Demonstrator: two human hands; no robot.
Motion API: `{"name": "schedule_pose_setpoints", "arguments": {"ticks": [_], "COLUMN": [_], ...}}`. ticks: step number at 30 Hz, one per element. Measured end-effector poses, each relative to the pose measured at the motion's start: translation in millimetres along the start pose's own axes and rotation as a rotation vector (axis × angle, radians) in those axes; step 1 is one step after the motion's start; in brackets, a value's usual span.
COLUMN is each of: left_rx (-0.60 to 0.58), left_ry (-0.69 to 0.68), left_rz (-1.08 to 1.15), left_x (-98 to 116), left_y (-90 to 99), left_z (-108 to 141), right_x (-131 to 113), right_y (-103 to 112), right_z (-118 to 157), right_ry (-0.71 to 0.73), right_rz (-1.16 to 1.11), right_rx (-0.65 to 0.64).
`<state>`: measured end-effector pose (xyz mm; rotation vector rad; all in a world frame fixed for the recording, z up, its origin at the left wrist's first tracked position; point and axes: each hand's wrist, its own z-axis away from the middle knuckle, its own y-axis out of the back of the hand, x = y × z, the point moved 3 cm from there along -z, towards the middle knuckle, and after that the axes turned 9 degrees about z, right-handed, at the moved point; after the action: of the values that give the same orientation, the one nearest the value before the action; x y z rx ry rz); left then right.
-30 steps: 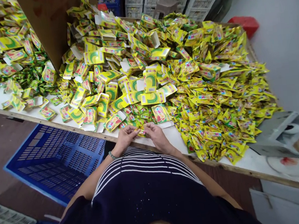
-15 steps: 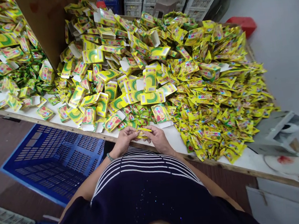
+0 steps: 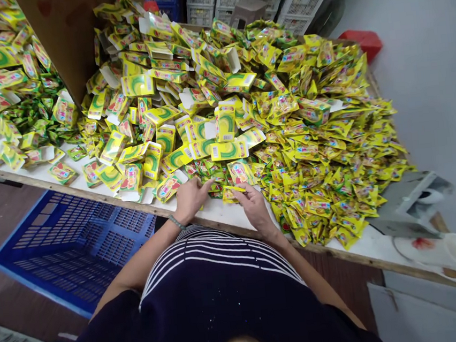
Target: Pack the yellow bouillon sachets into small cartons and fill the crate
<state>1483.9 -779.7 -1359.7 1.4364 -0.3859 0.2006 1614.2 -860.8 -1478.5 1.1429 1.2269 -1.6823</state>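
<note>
My right hand (image 3: 253, 207) pinches a small yellow sachet (image 3: 232, 193) between thumb and fingers, just over the table's front edge. To its left, my left hand (image 3: 190, 199) wears a bead bracelet and is at the edge of a small heap of green sachets (image 3: 212, 168). Its thumb stands out apart from the fingers, and nothing shows in its grasp; some fingertips are hidden. A printed carton (image 3: 241, 173) lies right beyond the yellow sachet. Another carton (image 3: 169, 186) with a white flap lies beside my left hand.
Yellow sachets (image 3: 324, 167) are heaped at right, and yellow-green cartons (image 3: 139, 85) are piled beyond my hands. A brown cardboard divider (image 3: 54, 42) stands at left. Below the table edge sits a blue crate (image 3: 66, 251). A grey holder (image 3: 411, 207) stands at the right end.
My hands have parted. The left let go of the yellow sachet and moved forward to the green sachets; the right kept the yellow one and shifted slightly right.
</note>
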Motion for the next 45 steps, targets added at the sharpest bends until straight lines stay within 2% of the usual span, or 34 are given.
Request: {"name": "schedule_pose_setpoints", "arguments": {"ticks": [1, 3, 6, 9, 11, 14, 17, 20, 23, 27, 29, 31, 33, 36, 40, 45], "left_rx": [0.038, 0.038, -0.004, -0.027, -0.068, -0.225, -0.341, -0.335, -0.345, -0.354, -0.356, -0.312, -0.253, -0.245, -0.264, -0.178], "left_ry": [-0.02, -0.07, -0.146, -0.157, -0.155, -0.123, -0.011, 0.114, 0.138, 0.164, 0.19, 0.203, 0.199, 0.202, 0.283, 0.368], "left_rz": [-0.146, -0.3, -0.262, -0.072, 0.113, 0.451, 0.732, 0.915, 0.997, 1.077, 1.125, 1.15, 1.139, 1.082, 1.069, 1.164], "left_x": [2, 4, 0, -11, -17, -20, -19, -21, -21, -23, -25, -27, -30, -31, -33, -36], "left_y": [-1.7, -8.0, -13.6, -8.1, -1.5, 5.3, 6.8, 3.9, -1.2, -2.6, -1.4, 1.2, 4.5, 8.3, 11.4, 13.4], "left_z": [-1, -2, -5, -8, -10, -11, -6, 5, 17, 24, 26, 27, 28, 29, 30, 31], "right_x": [1, 6, 14, 15, 9, -5, -15, -19, -21, -22, -23, -28, -33, -37, -29, -21], "right_y": [3, 5, 3, 4, 4, -4, -17, -25, -31, -41, -43, -43, -40, -39, -40, -24], "right_z": [-3, -8, -13, -17, -20, -25, -28, -30, -31, -29, -24, -17, -9, -4, -13, -22], "right_ry": [0.037, 0.104, 0.146, 0.111, 0.087, 0.085, 0.102, 0.111, 0.127, 0.029, -0.003, 0.062, 0.187, 0.278, 0.131, -0.029], "right_rz": [0.116, 0.308, 0.383, 0.28, 0.191, 0.069, 0.057, 0.168, 0.23, -0.049, -0.139, -0.048, 0.132, 0.26, 0.088, -0.174], "right_rx": [0.039, 0.087, 0.102, 0.089, 0.037, -0.121, -0.235, -0.193, -0.148, -0.227, -0.224, -0.184, -0.117, -0.024, -0.027, 0.056]}}
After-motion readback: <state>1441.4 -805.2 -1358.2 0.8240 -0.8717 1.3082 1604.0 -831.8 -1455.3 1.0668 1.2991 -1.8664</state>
